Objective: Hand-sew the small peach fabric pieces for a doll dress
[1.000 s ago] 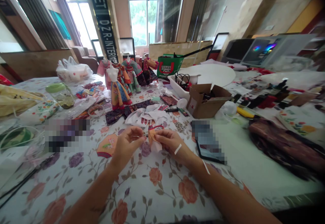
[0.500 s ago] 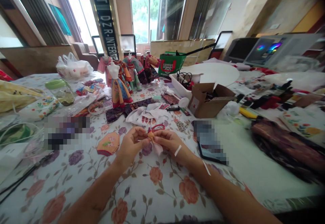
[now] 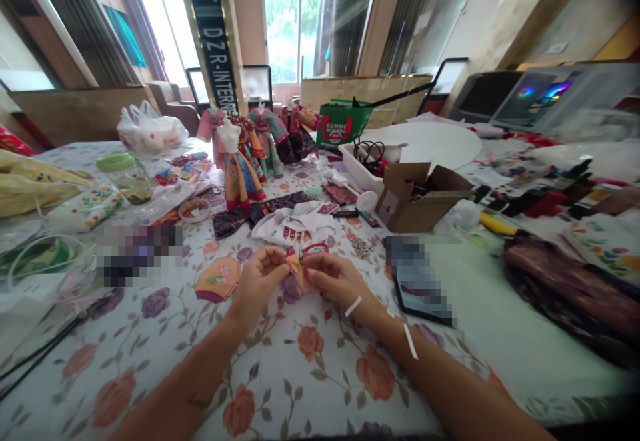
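Between my hands is a small piece of orange fabric (image 3: 297, 273), folded and narrow. My left hand (image 3: 259, 280) pinches its left side between thumb and fingers. From the other side, my right hand (image 3: 336, 281) grips it the same way, with white strips stuck on the wrist and forearm. Just beyond lies a crumpled white printed bag (image 3: 287, 226), with red-handled scissors (image 3: 316, 248) at its near edge. An orange embroidered fabric panel (image 3: 219, 278) lies flat left of my left hand.
Dressed doll mannequins (image 3: 240, 168) stand at the back. A phone (image 3: 420, 281) and a cardboard box (image 3: 423, 194) are on the right. On the left are a green-lidded jar (image 3: 125, 178) and a tape roll (image 3: 195, 209). Small metal pieces (image 3: 363, 246) lie past my right hand.
The fabric has been turned in my fingers: its pale side hung down before, and now its orange side shows. The whole view has shifted slightly.
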Tool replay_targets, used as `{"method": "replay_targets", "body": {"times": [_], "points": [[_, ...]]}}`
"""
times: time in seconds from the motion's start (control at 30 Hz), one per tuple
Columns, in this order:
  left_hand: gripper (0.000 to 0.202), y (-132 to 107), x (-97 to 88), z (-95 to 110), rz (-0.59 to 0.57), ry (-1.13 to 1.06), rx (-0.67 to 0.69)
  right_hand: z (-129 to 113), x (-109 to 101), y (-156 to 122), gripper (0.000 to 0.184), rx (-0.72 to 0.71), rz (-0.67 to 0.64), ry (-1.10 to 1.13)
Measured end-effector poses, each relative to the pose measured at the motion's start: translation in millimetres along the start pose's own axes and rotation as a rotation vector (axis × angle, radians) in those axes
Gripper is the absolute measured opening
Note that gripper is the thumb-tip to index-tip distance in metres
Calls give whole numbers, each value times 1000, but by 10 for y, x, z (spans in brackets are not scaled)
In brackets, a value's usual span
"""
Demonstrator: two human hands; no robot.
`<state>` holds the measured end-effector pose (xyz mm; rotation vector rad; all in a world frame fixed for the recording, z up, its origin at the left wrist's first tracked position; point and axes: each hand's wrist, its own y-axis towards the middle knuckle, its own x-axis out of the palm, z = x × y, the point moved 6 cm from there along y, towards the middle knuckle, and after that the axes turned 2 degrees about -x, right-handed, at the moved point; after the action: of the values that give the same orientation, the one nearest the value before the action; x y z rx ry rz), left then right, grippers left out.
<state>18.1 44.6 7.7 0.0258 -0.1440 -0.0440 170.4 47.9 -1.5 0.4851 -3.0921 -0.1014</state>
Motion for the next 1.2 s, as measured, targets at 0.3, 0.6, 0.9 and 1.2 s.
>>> {"method": "replay_targets", "body": {"times": [0.3, 0.6, 0.9, 1.2], "points": [[14, -2, -68, 26, 107, 116, 82, -172, 113, -91, 26, -199, 11, -557], [14, -16, -56, 41, 98, 172, 110, -234, 112, -131, 12, -283, 28, -595], [14, -44, -18, 107, 91, 173, 141, -227, 91, -112, 13, -339, 99, -602], [11, -71, 50, 93, 13, 231, 149, -215, 106, -121, 10, -391, 105, -635]]}}
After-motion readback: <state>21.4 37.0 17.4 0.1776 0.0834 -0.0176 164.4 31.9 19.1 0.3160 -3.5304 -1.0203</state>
